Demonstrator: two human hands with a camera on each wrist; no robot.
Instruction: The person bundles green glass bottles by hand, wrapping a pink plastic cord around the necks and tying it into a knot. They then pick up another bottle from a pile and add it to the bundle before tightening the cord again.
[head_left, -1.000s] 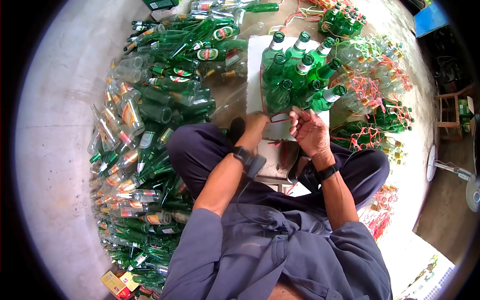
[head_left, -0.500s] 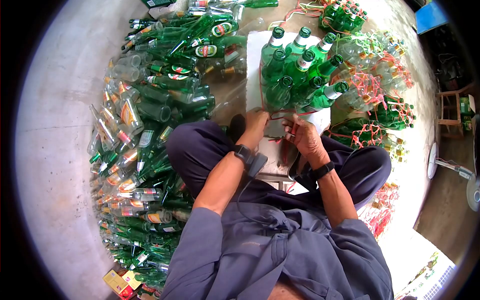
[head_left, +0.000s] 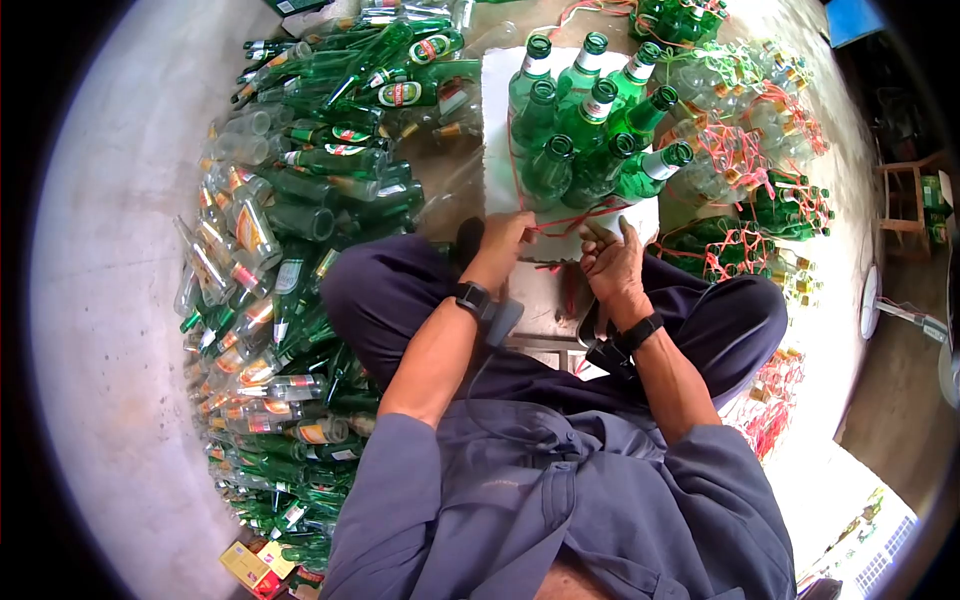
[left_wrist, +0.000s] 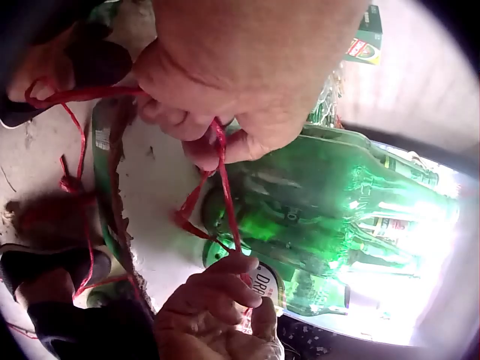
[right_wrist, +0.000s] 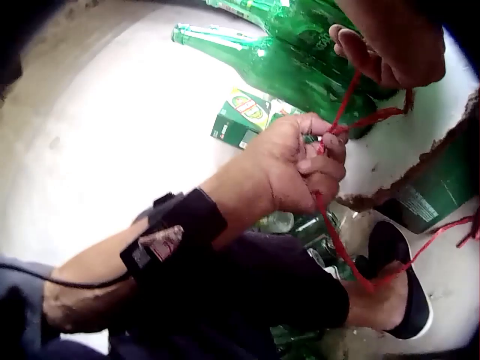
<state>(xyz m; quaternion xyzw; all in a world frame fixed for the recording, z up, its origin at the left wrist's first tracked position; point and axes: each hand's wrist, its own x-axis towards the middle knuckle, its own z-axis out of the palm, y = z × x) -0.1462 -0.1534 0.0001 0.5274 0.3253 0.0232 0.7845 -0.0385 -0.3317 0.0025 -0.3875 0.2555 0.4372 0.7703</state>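
Between the two hands: that's where the red string (left_wrist: pixel 229 202) is; a short taut-looking length runs roughly left to right, just off the near side of the bottles and low, by their bases
Bottles: nine green bottles (head_left: pixel 590 128) bunched upright on a white board (head_left: pixel 499 185); long axes vertical, so the string goes pretty much square to them; another strand shows along the bunch's left side
Left hand: the left hand (head_left: pixel 508 245) sits at the near left of the bunch; fingers curled, pinching the string
Right hand: the right hand (head_left: pixel 612 265) is near the front-right bottle, palm side up; fingers curled on the string going by the wrist views; can't tell the exact fingertip grip from above
Crossing: strands meet right at the left fingertips, so the left is the nearer hand; right one's a bit apart; imo that's what any pull would hinge on
Tail: loose string hangs below the left hand and passes by a dark shoe (right_wrist: pixel 384 244)
Sides: heap of loose bottles (head_left: pixel 302 222) off left; tied bundles (head_left: pixel 745 172) off right
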